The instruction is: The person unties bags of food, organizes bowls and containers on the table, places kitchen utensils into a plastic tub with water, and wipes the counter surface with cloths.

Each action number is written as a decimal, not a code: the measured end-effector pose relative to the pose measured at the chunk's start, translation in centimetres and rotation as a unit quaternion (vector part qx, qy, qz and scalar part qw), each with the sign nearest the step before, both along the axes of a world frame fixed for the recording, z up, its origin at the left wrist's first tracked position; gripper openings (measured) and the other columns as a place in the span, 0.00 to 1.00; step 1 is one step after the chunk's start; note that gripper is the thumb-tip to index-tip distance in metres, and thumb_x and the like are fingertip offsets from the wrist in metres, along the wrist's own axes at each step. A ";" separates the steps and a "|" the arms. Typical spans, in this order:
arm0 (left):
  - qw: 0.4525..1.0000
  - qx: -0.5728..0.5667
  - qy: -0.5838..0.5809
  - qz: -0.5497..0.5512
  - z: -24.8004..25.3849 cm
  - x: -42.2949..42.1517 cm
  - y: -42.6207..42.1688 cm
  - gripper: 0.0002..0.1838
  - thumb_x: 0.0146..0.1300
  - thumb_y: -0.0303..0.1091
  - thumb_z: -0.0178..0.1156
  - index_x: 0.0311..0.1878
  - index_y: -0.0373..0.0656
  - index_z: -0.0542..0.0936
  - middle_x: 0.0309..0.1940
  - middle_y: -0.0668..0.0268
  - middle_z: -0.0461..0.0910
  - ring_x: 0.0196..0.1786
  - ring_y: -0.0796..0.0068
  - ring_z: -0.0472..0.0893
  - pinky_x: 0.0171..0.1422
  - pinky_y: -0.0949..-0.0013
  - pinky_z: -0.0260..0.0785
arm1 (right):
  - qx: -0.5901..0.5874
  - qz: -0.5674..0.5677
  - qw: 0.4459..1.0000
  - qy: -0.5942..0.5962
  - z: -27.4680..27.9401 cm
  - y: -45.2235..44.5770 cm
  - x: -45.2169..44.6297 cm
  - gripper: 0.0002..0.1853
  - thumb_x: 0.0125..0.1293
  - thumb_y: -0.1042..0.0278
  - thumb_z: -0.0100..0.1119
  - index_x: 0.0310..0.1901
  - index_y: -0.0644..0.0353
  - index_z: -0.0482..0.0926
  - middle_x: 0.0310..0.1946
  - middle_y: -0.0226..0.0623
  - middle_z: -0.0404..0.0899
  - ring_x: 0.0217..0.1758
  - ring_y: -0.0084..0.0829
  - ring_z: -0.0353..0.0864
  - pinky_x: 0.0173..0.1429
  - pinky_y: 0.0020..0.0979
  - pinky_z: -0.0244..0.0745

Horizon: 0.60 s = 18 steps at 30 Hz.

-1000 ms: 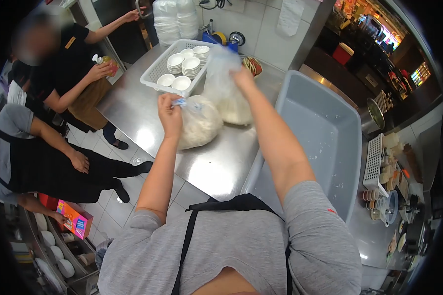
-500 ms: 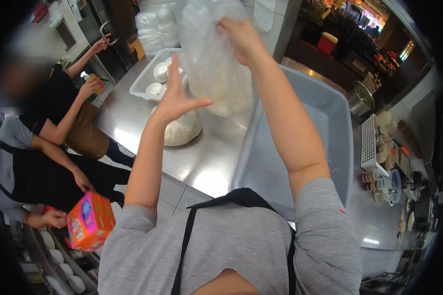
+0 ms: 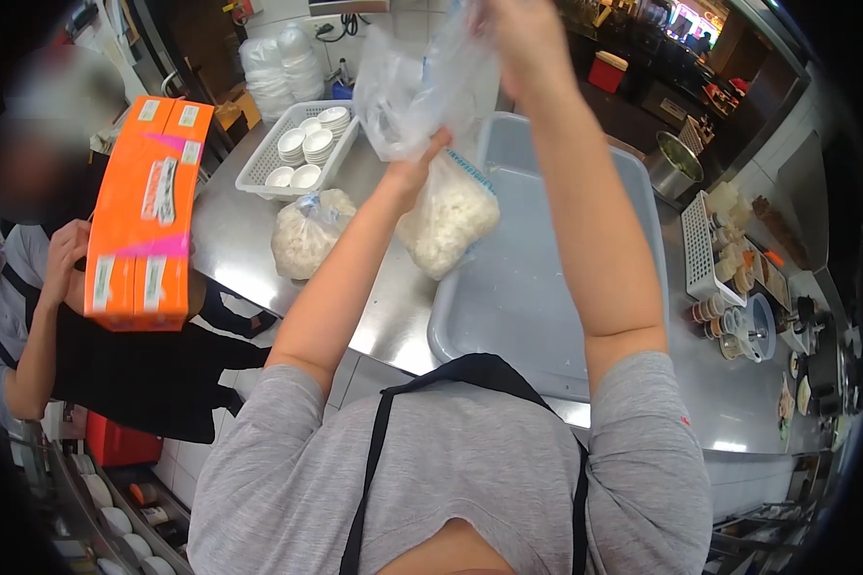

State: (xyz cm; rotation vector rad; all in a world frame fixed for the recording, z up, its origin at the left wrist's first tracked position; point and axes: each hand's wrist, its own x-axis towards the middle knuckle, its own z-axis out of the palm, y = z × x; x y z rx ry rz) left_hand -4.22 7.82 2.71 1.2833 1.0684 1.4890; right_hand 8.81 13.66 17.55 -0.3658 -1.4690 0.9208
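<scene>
A clear plastic bag [image 3: 451,213] of white, clumpy, rice-like food hangs at the left rim of a grey plastic tub [image 3: 547,331]. My left hand [image 3: 414,177] is closed around the bag's gathered neck, just above the food. Higher up, my right hand [image 3: 523,43] grips the loose top of the same bag; its fingers are partly blurred. A second filled plastic bag [image 3: 307,235], knotted at the top, rests on the steel counter [image 3: 230,240] to the left of my left forearm. Small white bits stick to the inside of the tub.
A white basket [image 3: 259,177] of small white dishes stands at the back left, with stacked plastic-wrapped containers [image 3: 273,72] behind it. At left, a co-worker holds up an orange box [image 3: 149,216]. Jars and a white basket [image 3: 702,251] line the right counter.
My left hand, open before, has closed around the bag's neck. The bag has come down and nearer, and my right hand has moved up and right. The co-worker's orange box has risen.
</scene>
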 end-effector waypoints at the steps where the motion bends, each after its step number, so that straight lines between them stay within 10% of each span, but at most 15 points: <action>1: 0.994 -0.015 -0.078 -0.081 -0.3 -0.5 0.2 0.23 0.61 0.41 0.58 0.56 0.41 0.67 0.52 0.63 0.70 0.54 0.68 0.70 0.58 0.65 0.64 | 0.085 -0.092 0.992 -0.024 1.6 -2.5 0.5 0.08 0.58 0.70 0.57 0.38 0.60 0.73 0.32 0.34 0.73 0.37 0.26 0.72 0.44 0.28 0.68; 3: 0.973 -0.028 -0.156 -0.167 0.0 0.1 0.4 0.19 0.61 0.39 0.59 0.52 0.43 0.69 0.50 0.65 0.71 0.52 0.68 0.71 0.58 0.66 0.63 | 0.298 -0.207 0.925 -0.114 4.1 -7.9 1.5 0.21 0.51 0.74 0.59 0.48 0.59 0.69 0.42 0.37 0.68 0.44 0.29 0.68 0.50 0.30 0.68; 6: 0.986 -0.131 -0.006 -0.101 0.7 1.2 0.1 0.23 0.62 0.41 0.56 0.57 0.38 0.67 0.50 0.62 0.72 0.53 0.67 0.72 0.58 0.62 0.65 | 0.308 -0.149 0.880 -0.330 2.7 -14.3 0.7 0.12 0.54 0.65 0.63 0.40 0.57 0.78 0.31 0.34 0.79 0.36 0.28 0.78 0.50 0.38 0.70; 8: 0.988 0.022 0.106 -0.110 -0.4 1.6 0.4 0.22 0.61 0.39 0.57 0.55 0.38 0.67 0.48 0.63 0.73 0.52 0.67 0.73 0.57 0.63 0.65 | 0.557 -0.235 0.638 -0.477 -0.8 -14.4 -0.2 0.27 0.49 0.65 0.66 0.53 0.54 0.72 0.42 0.35 0.78 0.48 0.33 0.77 0.64 0.49 0.58; 10: 0.953 0.176 0.215 -0.116 -1.3 2.1 0.7 0.21 0.60 0.38 0.58 0.53 0.38 0.68 0.45 0.63 0.74 0.50 0.67 0.74 0.56 0.63 0.66 | 0.430 -0.206 0.529 -0.702 -3.5 -12.2 0.0 0.34 0.49 0.67 0.63 0.61 0.53 0.64 0.52 0.36 0.74 0.58 0.34 0.71 0.69 0.57 0.44; 14: 0.947 0.148 0.244 -0.148 1.7 3.4 -1.2 0.24 0.54 0.33 0.62 0.53 0.40 0.67 0.45 0.61 0.75 0.49 0.66 0.75 0.55 0.64 0.65 | 0.170 -0.201 0.564 -0.783 -4.3 -7.8 4.2 0.23 0.53 0.71 0.57 0.54 0.53 0.72 0.38 0.41 0.81 0.44 0.36 0.81 0.52 0.43 0.72; 18: 0.906 0.077 0.393 -0.135 2.2 4.0 -2.0 0.27 0.50 0.35 0.65 0.54 0.41 0.68 0.44 0.54 0.77 0.50 0.61 0.76 0.56 0.64 0.65 | 0.175 -0.211 0.510 -0.815 -3.8 -5.8 8.6 0.05 0.53 0.70 0.58 0.30 0.56 0.82 0.31 0.42 0.81 0.37 0.38 0.82 0.42 0.37 0.76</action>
